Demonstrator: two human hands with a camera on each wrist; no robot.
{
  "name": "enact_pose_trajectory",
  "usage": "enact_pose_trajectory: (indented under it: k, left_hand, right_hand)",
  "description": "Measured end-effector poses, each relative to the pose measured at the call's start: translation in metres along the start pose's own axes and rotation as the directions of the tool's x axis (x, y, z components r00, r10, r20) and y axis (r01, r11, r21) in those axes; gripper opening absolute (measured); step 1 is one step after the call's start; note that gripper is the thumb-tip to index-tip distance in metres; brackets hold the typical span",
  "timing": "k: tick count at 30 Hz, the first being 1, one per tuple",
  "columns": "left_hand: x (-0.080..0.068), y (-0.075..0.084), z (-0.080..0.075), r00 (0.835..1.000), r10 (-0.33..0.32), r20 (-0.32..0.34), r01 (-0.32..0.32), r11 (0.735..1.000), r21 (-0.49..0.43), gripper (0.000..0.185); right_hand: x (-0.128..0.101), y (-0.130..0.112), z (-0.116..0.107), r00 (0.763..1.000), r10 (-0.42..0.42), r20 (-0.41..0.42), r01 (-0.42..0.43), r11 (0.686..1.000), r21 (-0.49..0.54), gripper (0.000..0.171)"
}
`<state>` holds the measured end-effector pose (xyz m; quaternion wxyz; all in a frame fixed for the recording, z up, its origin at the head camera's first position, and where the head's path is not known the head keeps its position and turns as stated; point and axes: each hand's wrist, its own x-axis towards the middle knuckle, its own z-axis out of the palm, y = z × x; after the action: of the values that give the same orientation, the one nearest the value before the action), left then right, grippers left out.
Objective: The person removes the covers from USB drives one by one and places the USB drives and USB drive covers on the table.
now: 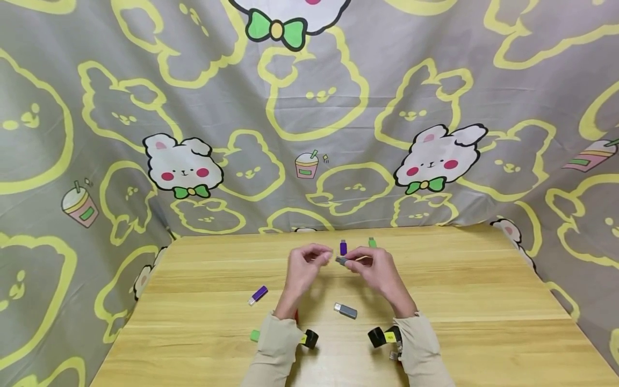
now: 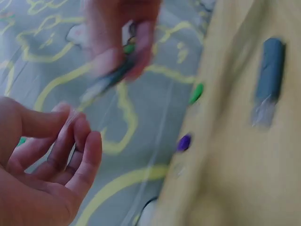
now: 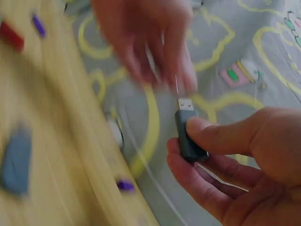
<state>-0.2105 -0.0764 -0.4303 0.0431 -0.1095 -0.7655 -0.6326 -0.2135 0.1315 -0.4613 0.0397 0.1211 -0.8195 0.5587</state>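
Observation:
In the right wrist view my right hand (image 3: 244,165) pinches a grey USB flash drive (image 3: 188,136) between thumb and fingers, its bare metal plug pointing at the other hand. My left hand (image 2: 51,160) faces it with thumb and fingertips brought together around what looks like a small clear cap (image 2: 73,114), mostly hidden by the fingers. A small gap separates the two hands above the table in the head view. Below them, another grey flash drive (image 1: 346,310) lies on the wood. Just beyond the hands is a purple flash drive (image 1: 343,248).
On the wooden table (image 1: 203,269) lie a second purple drive (image 1: 258,295) at left, a green one (image 1: 372,242) at the back and another green one (image 1: 254,335) by the left sleeve. A red drive (image 3: 11,36) shows in the right wrist view. A patterned curtain (image 1: 271,177) hangs behind.

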Motion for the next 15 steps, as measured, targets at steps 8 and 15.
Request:
enact_pose_trajectory:
  k: [8, 15]
  left_hand:
    - [0.013, -0.034, -0.024, 0.997, 0.011, -0.078, -0.014, 0.999, -0.033, 0.009]
    - [0.013, -0.038, -0.025, 1.0, 0.014, -0.013, -0.015, 0.999, -0.039, 0.011]
  right_hand:
    - [-0.004, 0.01, -0.021, 0.999, 0.042, -0.017, -0.041, 0.998, 0.056, 0.013]
    - [-0.001, 0.011, -0.014, 0.999, 0.043, 0.001, -0.043, 0.998, 0.04, 0.016]
